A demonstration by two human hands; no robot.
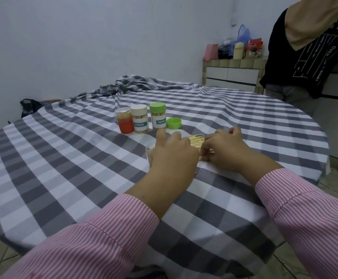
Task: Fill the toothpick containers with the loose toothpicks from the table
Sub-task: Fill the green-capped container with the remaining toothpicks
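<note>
A heap of loose toothpicks lies on the checked tablecloth near the middle of the round table, partly hidden between a person's two hands. The right hand, fingers curled down onto the pile, appears to be gathering or pinching a bunch of them. The left hand is wrapped around a clear open container just left of the pile; only a sliver of it shows, and how full it is cannot be told.

This looks like the loading step: a bundle being collected for the open container. The next move would call for lining the sticks up parallel, lifting them clear and dropping them end-first into the mouth while the left hand steadies it.

Just beyond the hands stand three more containers: a red one, a cream-lidded one and a green-lidded one, all apparently filled, with a loose green lid to their right. That lid is probably for the container in hand.

Open cloth stretches left and toward the viewer; the table edge falls away at right, well apart from the pile. A second person stands at the far right.
</note>
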